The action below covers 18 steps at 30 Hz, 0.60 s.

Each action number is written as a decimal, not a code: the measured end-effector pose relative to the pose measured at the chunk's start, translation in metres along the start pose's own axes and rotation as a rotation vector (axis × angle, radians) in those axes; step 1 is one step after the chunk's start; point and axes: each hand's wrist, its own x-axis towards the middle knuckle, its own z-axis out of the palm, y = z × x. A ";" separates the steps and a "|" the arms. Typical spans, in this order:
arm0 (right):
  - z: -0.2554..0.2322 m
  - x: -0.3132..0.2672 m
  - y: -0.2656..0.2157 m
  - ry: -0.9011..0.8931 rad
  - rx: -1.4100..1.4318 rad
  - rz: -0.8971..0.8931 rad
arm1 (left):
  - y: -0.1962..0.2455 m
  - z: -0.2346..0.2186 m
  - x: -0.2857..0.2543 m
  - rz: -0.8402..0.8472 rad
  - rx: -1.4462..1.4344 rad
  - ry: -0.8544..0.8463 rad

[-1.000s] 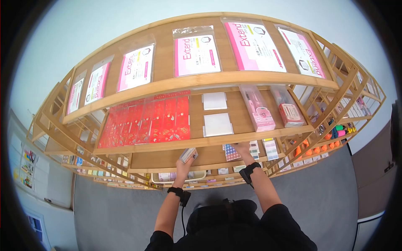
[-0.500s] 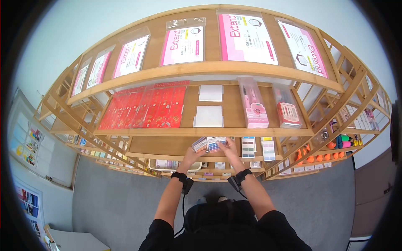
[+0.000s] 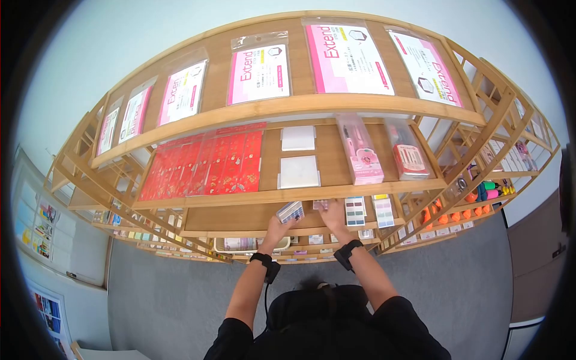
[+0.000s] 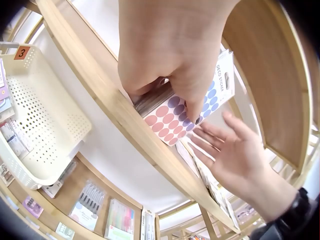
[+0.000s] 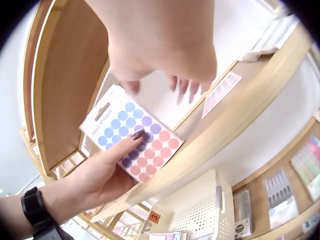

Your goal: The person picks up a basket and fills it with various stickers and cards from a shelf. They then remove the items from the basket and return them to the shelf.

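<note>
In the head view, a person stands before a bamboo display shelf (image 3: 282, 195) with both arms raised to its third board. The left hand (image 3: 277, 226) grips a stack of sticker packs (image 3: 290, 211) at the front edge of that board, fingers curled round its lower end. The right hand (image 3: 333, 215) lies just beside the stack, to its right, with fingers stretched forward onto the board and holding nothing that can be made out. Right of that hand lie colour-swatch sticker sheets (image 3: 355, 211). On the board above the stack sit red envelope packs (image 3: 207, 163), two white pads (image 3: 298, 171) and two pink boxed items (image 3: 364, 157). The top board carries pink "Extend" packages (image 3: 259, 73).

In the left wrist view, the left hand (image 4: 172, 47) pinches the sticker packs (image 4: 182, 112) by one end, thumb across the front sheet of pink, purple and blue dots marked "DECO STICKER". The packs rest against the board's front lip. The right hand (image 4: 240, 157) is open just below and beside the packs, fingers straight, not clearly touching them. A cream perforated basket (image 4: 37, 125) sits on a lower board, well apart from the packs.

In the right wrist view, the right hand (image 5: 165, 47) hovers above the board with fingers spread and relaxed. Under it, the left hand (image 5: 97, 175) holds the sticker packs (image 5: 132, 137), a fingertip on the dotted face. A pale sticker sheet (image 5: 221, 92) lies on the board near the packs, and the basket (image 5: 200, 210) shows below the board's edge.
</note>
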 end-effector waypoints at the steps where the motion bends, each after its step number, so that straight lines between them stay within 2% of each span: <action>1: -0.009 0.001 0.003 0.049 -0.321 0.049 | 0.000 0.001 0.000 0.024 -0.030 0.019; 2: -0.014 0.000 0.004 0.054 -0.325 0.051 | 0.001 0.002 0.000 0.028 -0.033 0.015; 4: -0.015 -0.005 0.010 0.018 -0.536 -0.131 | -0.003 0.001 0.000 0.004 -0.055 0.027; 5: -0.013 -0.008 0.013 0.020 -0.537 -0.130 | -0.006 0.000 0.001 0.005 -0.056 0.026; 7: -0.011 -0.014 0.019 0.168 -0.599 -0.364 | -0.007 0.001 0.001 0.004 -0.106 0.030; 8: -0.011 -0.019 0.022 0.169 -0.604 -0.361 | -0.008 -0.001 0.002 0.006 -0.111 0.026; 10: -0.016 -0.030 0.018 0.147 -0.570 -0.486 | -0.005 -0.009 0.005 0.034 -0.022 -0.071; 14: -0.023 -0.038 0.011 0.090 -0.518 -0.487 | -0.003 -0.025 0.003 -0.026 0.019 -0.091; 16: -0.022 -0.033 0.001 0.081 -0.470 -0.071 | -0.007 -0.030 0.002 -0.041 -0.012 -0.062; 17: -0.019 -0.029 -0.005 0.082 -0.469 -0.070 | -0.010 -0.030 0.001 -0.041 -0.011 -0.063; 18: -0.014 -0.026 -0.013 0.108 -0.529 0.007 | -0.013 -0.026 -0.001 0.001 -0.058 -0.019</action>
